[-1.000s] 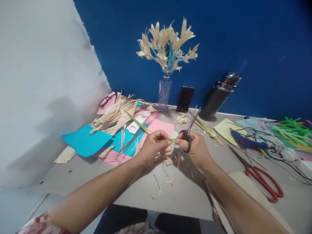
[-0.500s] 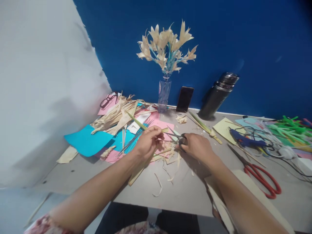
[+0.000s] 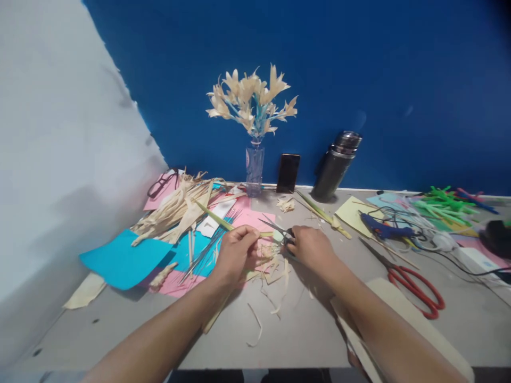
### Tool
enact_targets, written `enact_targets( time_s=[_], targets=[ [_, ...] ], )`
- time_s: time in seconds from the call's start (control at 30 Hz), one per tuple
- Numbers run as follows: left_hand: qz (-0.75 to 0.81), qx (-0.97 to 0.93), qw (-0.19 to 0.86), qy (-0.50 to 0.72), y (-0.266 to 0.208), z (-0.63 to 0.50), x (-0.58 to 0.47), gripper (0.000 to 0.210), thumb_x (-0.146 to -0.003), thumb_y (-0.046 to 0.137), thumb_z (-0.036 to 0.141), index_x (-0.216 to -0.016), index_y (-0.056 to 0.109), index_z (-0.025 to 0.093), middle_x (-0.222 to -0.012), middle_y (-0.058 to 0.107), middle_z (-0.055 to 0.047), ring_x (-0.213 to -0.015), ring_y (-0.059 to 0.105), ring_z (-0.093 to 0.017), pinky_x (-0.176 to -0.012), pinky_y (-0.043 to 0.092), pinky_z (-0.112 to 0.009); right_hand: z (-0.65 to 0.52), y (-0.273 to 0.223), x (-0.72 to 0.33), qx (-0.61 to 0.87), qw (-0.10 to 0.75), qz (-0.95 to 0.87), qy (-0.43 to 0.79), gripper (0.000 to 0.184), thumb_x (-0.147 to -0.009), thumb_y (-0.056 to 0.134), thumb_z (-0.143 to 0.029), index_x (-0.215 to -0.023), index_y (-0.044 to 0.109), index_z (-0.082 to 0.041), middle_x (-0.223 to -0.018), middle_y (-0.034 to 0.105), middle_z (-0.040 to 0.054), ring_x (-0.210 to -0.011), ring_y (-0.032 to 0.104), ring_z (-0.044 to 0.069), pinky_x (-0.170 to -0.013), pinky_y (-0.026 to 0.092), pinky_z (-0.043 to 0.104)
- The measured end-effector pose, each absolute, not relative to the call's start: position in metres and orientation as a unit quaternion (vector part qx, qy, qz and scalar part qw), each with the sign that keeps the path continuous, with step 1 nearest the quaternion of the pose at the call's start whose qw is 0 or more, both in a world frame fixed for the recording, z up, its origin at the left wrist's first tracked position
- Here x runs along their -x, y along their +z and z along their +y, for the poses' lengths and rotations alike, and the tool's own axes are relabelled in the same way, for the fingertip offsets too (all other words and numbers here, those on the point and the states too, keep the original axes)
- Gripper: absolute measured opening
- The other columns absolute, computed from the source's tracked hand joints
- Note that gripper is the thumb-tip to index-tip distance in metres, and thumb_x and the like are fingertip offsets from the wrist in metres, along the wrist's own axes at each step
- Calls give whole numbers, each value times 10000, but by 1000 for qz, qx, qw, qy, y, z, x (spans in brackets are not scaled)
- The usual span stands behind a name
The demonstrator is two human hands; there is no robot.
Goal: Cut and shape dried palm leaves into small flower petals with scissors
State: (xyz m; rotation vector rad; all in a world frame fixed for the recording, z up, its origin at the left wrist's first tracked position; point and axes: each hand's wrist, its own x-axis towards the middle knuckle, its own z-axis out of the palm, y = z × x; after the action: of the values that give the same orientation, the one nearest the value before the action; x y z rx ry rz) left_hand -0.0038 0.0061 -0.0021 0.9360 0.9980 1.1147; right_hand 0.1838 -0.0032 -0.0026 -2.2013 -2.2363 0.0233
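My left hand (image 3: 238,249) is closed, pinching a pale green-yellow strip of husk (image 3: 266,234) whose end sticks out to the right. My right hand (image 3: 313,246) is wrapped round the handles of small dark scissors (image 3: 280,230). Their blades stand apart, pointing left close to the strip's end; whether they touch it I cannot tell. Under both hands lie thin husk scraps (image 3: 275,268) over pink paper (image 3: 259,217). A longer green husk piece (image 3: 215,215) shows just beyond my left hand.
Dried husks (image 3: 175,205) and blue paper (image 3: 125,258) lie left. Behind are a clear vase (image 3: 254,169) of husk flowers (image 3: 251,96), a phone (image 3: 288,173) and a leaning flask (image 3: 335,167). Red-handled scissors (image 3: 417,290), a glue gun (image 3: 383,226) and cables sit right.
The view has tilted up and turned slightly right. The scissor blades have opened wider and drawn back from the strip. My left hand keeps its pinch on it.
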Motion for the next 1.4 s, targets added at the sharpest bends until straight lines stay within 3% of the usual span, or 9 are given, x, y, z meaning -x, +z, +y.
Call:
enact_targets(
  time_s=[0.2, 0.33, 0.43, 0.53, 0.77, 0.93, 1.1, 1.23, 1.4],
  targets=[
    [450, -485, 593, 459, -7, 3, 4, 244, -768, 674, 346, -639, 586, 159, -576, 535, 24, -479, 469, -75, -427, 375, -168, -9, 6, -179, 704, 4, -710, -24, 218, -834, 605, -377, -906, 660, -178, -891, 732, 121, -817, 691, 274, -638, 405, 302],
    [387, -568, 601, 408, -10, -2, 1, 276, -828, 620, 419, -724, 642, 165, -1180, 643, -109, -796, 642, -182, -523, 487, -237, -13, 12, -177, 681, 21, -732, -25, 233, -843, 600, -418, -865, 675, -198, -855, 739, 101, -789, 697, 271, -620, 414, 305],
    [349, -660, 545, 383, -11, -2, 1, 294, -866, 583, 390, -678, 629, 169, -1300, 595, -127, -1153, 571, -273, -724, 524, -292, -15, 14, -175, 671, 29, -741, -14, 250, -853, 599, -437, -877, 683, -203, -862, 741, 96, -792, 697, 264, -622, 422, 303],
    [334, -720, 483, 371, -14, 1, 1, 271, -890, 554, 342, -693, 642, 178, -1232, 642, -130, -1272, 494, -274, -957, 445, -357, -16, 16, -174, 662, 42, -749, 0, 244, -858, 606, -412, -947, 685, -199, -913, 740, 96, -835, 694, 253, -648, 436, 293],
    [375, -686, 511, 359, -13, -2, -2, 269, -872, 556, 351, -675, 625, 181, -1128, 708, -140, -1167, 590, -297, -890, 462, -367, -18, 13, -167, 628, 0, -777, 45, 161, -843, 576, -267, -882, 703, -175, -894, 739, 113, -821, 697, 258, -677, 453, 302],
    [415, -696, 486, 328, -8, -6, -3, 305, -841, 575, 371, -591, 596, 200, -945, 753, -112, -1096, 627, -306, -812, 473, -339, -13, 7, -173, 597, 19, -798, 80, 284, -818, 621, -416, -914, 715, -165, -911, 736, 128, -841, 693, 263, -690, 446, 299],
    [440, -675, 473, 356, -2, -6, -7, 259, -777, 658, 403, -604, 651, 211, -1020, 752, -100, -874, 677, -283, -722, 499, -321, -8, 9, -181, 591, 70, -800, 81, 311, -818, 615, -453, -919, 697, -170, -877, 715, 98, -794, 672, 237, -637, 416, 289],
    [428, -674, 472, 374, 0, -8, -6, 240, -779, 666, 399, -626, 678, 214, -1011, 756, -104, -929, 674, -297, -756, 515, -331, -11, 11, -182, 591, 88, -800, 51, 285, -834, 619, -411, -997, 675, -183, -984, 684, 101, -776, 648, 208, -634, 391, 281],
    [403, -693, 477, 360, -9, -6, 1, 227, -804, 649, 363, -659, 704, 198, -1103, 731, -130, -1016, 663, -304, -835, 515, -371, -11, 12, -187, 540, 91, -823, 149, 267, -825, 642, -426, -903, 669, -172, -827, 698, 49, -702, 595, 158, -566, 305, 247]
  ],
)
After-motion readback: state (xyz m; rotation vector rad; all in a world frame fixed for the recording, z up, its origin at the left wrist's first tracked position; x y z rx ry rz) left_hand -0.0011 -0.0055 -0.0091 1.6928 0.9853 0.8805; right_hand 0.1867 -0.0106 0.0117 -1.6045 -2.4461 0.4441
